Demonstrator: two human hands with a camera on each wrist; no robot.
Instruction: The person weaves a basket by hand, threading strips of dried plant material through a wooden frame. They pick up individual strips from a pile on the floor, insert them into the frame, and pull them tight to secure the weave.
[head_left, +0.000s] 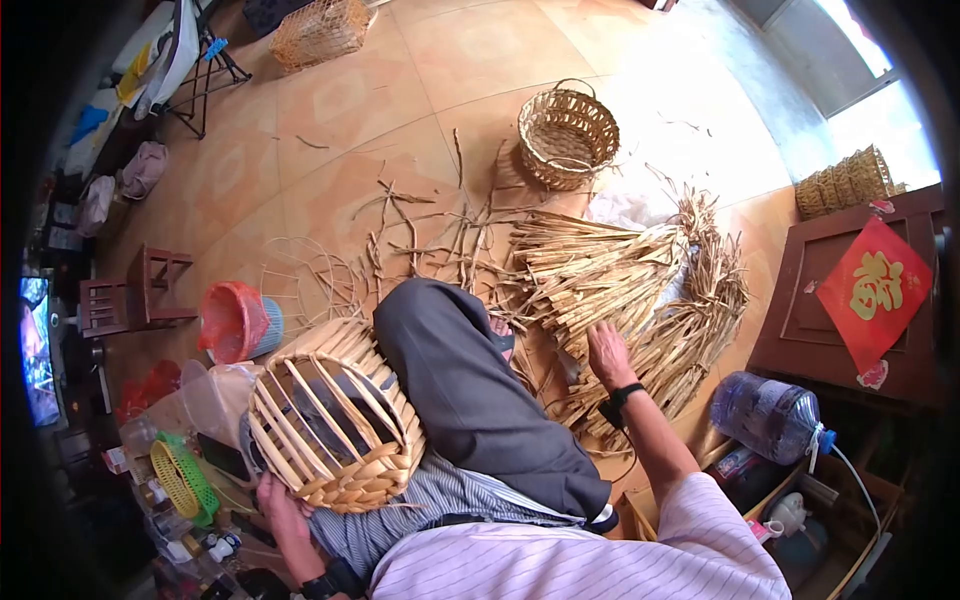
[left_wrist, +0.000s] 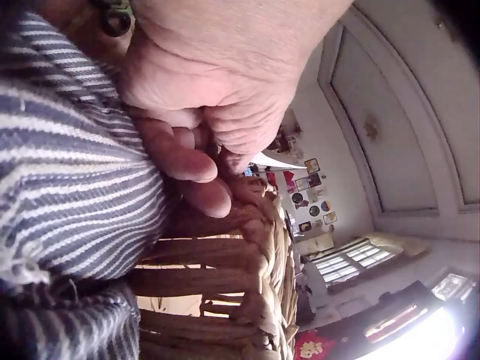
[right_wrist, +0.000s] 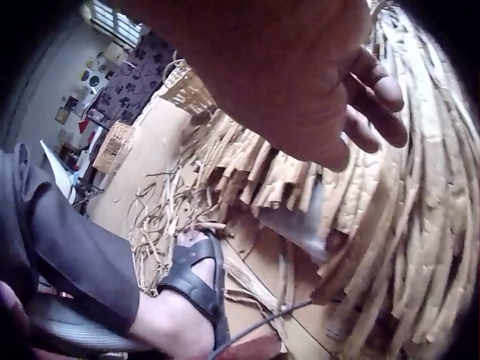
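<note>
A partly woven basket (head_left: 352, 482) with open side strips and a thick braided edge lies tilted against the person's lap. At its lower left edge, the left hand (head_left: 287, 512) grips the rim. The left wrist view has that hand (left_wrist: 217, 94) with fingers curled at the braided edge (left_wrist: 261, 251), beside striped cloth (left_wrist: 82, 172); the fingertips are partly hidden. Over a large spread of dried flat stalks (head_left: 600, 270), the right hand (head_left: 610, 358) reaches out. In the right wrist view this hand (right_wrist: 307, 82) has loosely bent fingers above the stalks (right_wrist: 427, 187), holding nothing visible.
A round handled basket (head_left: 568, 138) stands on the tiled floor beyond scattered twigs (head_left: 410, 225). Left are a red-lined bucket (head_left: 232, 322), a small wooden stool (head_left: 155, 290) and green and yellow strainers (head_left: 183, 480). A large water bottle (head_left: 765, 415) lies at right beside a cabinet (head_left: 800, 300).
</note>
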